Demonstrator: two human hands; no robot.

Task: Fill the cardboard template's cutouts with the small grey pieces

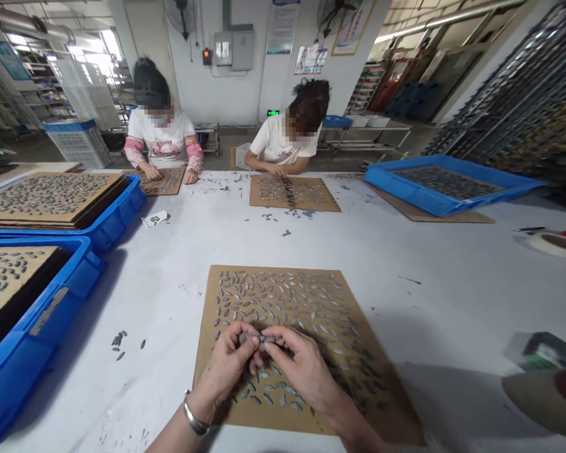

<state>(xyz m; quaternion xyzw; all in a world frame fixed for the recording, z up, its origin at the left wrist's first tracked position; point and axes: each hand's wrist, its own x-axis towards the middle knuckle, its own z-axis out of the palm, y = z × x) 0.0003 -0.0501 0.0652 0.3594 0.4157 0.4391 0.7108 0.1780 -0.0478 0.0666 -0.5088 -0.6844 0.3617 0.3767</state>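
A brown board point(205, 377) lies on the table in front of me, covered with rows of small grey leaf-shaped pieces point(283, 399). Above its middle, my left hand point(231, 355) and my right hand point(304, 362) meet fingertip to fingertip. Between them is a small dark grey piece point(263, 339), pinched by the thumb and fingers of both hands. Fingers cover part of it, so its full outline is hidden, and I cannot tell whether it is one piece or more. A silver bracelet point(194, 415) circles my left wrist.
Blue trays point(82, 258) holding stacked boards stand at the left; another blue tray point(382, 182) is at the far right. Across the white table point(160, 302), two people work at boards point(327, 202). Loose pieces point(117, 340) lie left of my board. A tape roll point(556, 244) sits at right.
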